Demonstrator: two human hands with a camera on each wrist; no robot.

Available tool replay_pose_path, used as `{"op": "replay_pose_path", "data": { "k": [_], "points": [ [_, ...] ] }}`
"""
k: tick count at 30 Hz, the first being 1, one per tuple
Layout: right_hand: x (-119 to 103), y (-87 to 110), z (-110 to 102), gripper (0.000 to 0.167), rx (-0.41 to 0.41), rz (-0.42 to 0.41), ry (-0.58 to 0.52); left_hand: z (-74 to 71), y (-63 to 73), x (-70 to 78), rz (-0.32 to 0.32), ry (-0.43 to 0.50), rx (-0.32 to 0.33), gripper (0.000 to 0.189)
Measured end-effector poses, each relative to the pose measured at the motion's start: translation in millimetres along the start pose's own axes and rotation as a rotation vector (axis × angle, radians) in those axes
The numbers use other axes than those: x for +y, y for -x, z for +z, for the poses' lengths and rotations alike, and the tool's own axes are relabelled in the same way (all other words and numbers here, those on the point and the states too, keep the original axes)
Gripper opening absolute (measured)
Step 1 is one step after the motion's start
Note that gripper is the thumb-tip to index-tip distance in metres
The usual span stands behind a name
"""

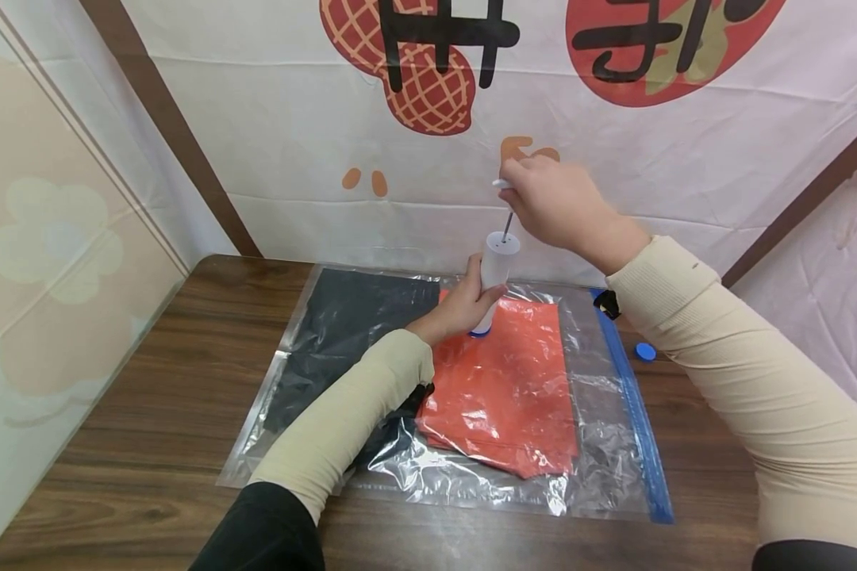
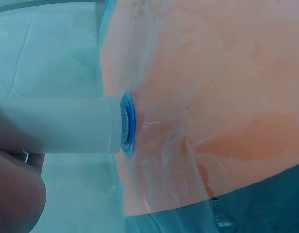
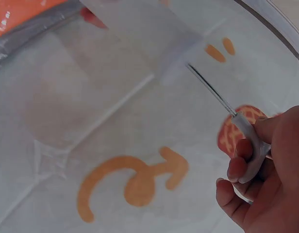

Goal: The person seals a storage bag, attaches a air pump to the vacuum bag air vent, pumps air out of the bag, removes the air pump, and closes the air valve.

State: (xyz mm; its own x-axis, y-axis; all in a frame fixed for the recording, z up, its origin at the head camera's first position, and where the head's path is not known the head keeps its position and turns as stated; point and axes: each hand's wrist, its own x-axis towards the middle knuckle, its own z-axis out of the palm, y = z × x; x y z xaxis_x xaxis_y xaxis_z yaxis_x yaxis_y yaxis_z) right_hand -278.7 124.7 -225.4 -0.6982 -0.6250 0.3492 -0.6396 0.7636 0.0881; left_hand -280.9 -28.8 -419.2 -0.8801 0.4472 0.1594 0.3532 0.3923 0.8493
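A white hand pump [image 1: 498, 258] stands slightly tilted on a clear plastic storage bag [image 1: 603, 452]. My left hand [image 1: 463, 308] grips the pump's barrel [image 2: 67, 125]. Its lower end meets a blue ring-shaped valve [image 2: 128, 124] on the bag. Above the barrel, my right hand [image 1: 557, 202] holds the pump's curved white handle [image 3: 256, 155] with curled fingers. A length of thin metal rod [image 3: 212, 91] shows between handle and barrel top. Inside the bag lie a folded red-orange item [image 1: 503, 388] and a dark one [image 1: 357, 317].
A small blue cap [image 1: 645, 351] lies on the wooden table [image 1: 136, 412], right of the bag. A blue seal strip [image 1: 636, 412] runs along the bag's right edge. Behind the table hangs a printed white cloth [image 1: 278, 119].
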Motion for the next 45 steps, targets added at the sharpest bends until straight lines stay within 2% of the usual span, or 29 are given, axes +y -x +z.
{"op": "replay_pose_path", "data": {
  "k": [10, 25, 29, 34, 41, 45],
  "points": [
    [-4.3, 7.6, 24.9, 0.013, -0.069, 0.004, -0.023, 1.4, -0.9, -4.1, 0.03, 0.021, -0.003, 0.066],
    [-7.1, 10.3, 34.9, 0.011, -0.089, 0.004, -0.012, 0.8, -0.4, -3.1, 0.032, 0.004, 0.004, 0.065],
    [-4.9, 7.0, 28.0, 0.009, -0.048, -0.007, -0.011, 1.6, -0.4, -3.4, 0.029, 0.012, 0.005, 0.064],
    [-2.3, 2.2, 13.4, 0.01, 0.026, 0.003, -0.023, 1.3, 1.0, -1.8, -0.006, 0.006, 0.004, 0.064],
    [1.8, -6.6, -14.4, 0.018, 0.124, 0.056, -0.136, 1.1, 1.9, 0.5, -0.027, 0.014, -0.002, 0.065],
    [3.1, -9.3, -25.0, 0.02, 0.204, 0.065, -0.144, 1.1, 2.9, 0.4, -0.021, 0.005, -0.006, 0.066]
  ]
}}
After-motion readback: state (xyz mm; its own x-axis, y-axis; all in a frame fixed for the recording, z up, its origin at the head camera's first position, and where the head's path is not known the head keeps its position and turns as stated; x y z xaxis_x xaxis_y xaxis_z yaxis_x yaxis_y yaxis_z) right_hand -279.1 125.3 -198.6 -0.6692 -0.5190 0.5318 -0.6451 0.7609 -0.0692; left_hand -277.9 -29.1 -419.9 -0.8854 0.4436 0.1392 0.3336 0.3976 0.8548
